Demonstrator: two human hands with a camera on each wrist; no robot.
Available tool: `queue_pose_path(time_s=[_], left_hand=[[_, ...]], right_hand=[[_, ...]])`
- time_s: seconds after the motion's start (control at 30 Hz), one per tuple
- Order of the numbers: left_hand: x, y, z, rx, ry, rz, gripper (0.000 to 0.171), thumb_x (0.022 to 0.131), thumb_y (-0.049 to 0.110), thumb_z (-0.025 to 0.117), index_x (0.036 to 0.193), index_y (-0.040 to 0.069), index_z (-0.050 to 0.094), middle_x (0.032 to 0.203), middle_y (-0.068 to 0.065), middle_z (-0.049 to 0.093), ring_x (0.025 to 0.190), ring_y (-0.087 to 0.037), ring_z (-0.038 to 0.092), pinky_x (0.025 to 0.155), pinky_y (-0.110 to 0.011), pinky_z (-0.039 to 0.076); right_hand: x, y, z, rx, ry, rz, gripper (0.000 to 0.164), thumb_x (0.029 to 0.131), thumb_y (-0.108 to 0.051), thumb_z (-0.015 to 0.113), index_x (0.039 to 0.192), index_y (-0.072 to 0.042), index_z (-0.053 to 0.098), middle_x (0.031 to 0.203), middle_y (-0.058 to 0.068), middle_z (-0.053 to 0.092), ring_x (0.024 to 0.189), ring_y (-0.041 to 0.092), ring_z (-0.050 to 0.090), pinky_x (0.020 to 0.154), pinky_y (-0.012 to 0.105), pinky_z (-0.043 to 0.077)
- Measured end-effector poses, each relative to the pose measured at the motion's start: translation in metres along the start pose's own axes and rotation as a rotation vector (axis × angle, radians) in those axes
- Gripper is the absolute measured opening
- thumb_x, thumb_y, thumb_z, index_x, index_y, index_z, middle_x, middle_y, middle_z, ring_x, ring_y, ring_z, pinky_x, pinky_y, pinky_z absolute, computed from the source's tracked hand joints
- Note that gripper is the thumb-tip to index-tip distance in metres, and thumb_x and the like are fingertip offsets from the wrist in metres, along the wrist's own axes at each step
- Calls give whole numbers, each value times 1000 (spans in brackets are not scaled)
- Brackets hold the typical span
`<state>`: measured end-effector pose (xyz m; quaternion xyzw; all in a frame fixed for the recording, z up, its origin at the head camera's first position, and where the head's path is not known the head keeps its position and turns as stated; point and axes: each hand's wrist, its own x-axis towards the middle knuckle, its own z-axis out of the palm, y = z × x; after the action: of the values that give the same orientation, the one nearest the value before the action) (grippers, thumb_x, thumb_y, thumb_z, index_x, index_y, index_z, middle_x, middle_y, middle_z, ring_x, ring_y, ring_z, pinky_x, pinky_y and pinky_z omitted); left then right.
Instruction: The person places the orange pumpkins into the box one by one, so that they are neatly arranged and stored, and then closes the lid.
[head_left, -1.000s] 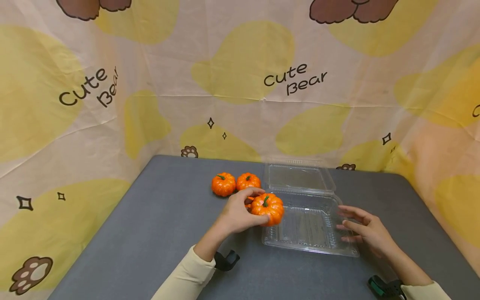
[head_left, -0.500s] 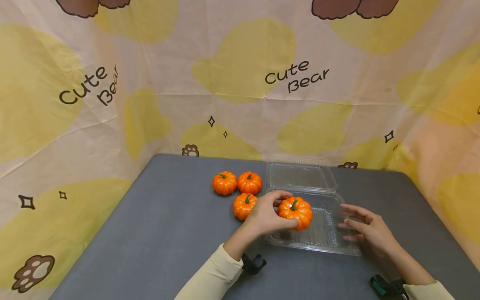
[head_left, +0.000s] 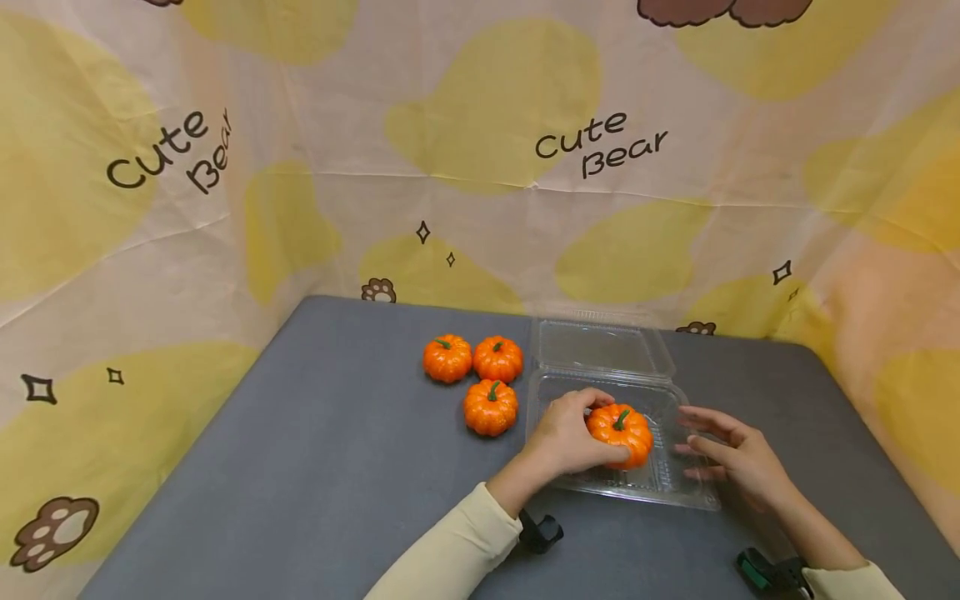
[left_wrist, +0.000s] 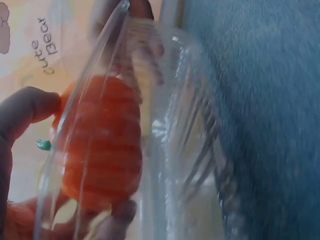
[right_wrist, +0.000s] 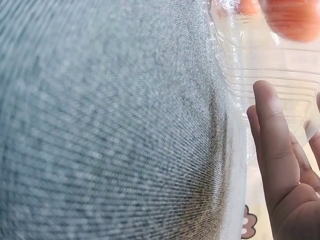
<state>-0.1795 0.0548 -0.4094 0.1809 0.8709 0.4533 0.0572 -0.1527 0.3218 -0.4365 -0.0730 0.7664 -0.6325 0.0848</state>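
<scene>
My left hand (head_left: pixel 572 435) grips a small orange pumpkin (head_left: pixel 621 435) with a green stem, thumb on the near side and fingers behind. The pumpkin is inside the outline of a clear plastic clamshell box (head_left: pixel 667 392), over its base; in the left wrist view the pumpkin (left_wrist: pixel 102 145) shows through the box wall (left_wrist: pixel 165 125), with a gap beneath it. At the box's right side, my right hand (head_left: pixel 738 458) has its fingers extended, fingertips right at the wall. In the right wrist view these fingers (right_wrist: pixel 275 135) lie along the ribbed clear side, holding nothing.
Left of the box, three more orange pumpkins stand grouped on the grey table (head_left: pixel 337 467): one back left (head_left: pixel 447 359), one back right (head_left: pixel 498 359), one in front (head_left: pixel 491 408). The clear lid (head_left: pixel 600 346) lies opened out behind the base, near the printed cloth wall (head_left: pixel 480 150).
My left hand has carried the pumpkin rightward from the box's left edge to over its base, and lower. The front pumpkin on the table has come into full view. My right hand stays put.
</scene>
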Motion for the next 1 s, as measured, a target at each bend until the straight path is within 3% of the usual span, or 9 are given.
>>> queue_pose_path(time_s=[0.4,0.57,1.0], left_hand=[[8,14,24,69,-54,-76,51,64,40,85,109,27,64,99,12,63,83,-2,54,72,-17,46],[11,16,31,96,-61,-77,51,64,40,85,108,26,64,97,12,63,83,-2,54,72,-16,45],[13,18,40,93,-96,-113,50,63,37,87,107,27,65,93,13,62,80,-1,53,71,-16,46]], right_hand=[[1,0,-2,1,14,19,43,97,-8,54,140,-8,47,114,-21,64,91,9,71,67,37,60],[0,0,-1,-13,19,25,43,97,-8,54,140,-8,48,113,-22,64,90,7,69,67,36,60],[-1,-3,1,-76,38,53,46,97,-14,56,141,-3,44,112,-25,63,92,3,66,67,37,60]])
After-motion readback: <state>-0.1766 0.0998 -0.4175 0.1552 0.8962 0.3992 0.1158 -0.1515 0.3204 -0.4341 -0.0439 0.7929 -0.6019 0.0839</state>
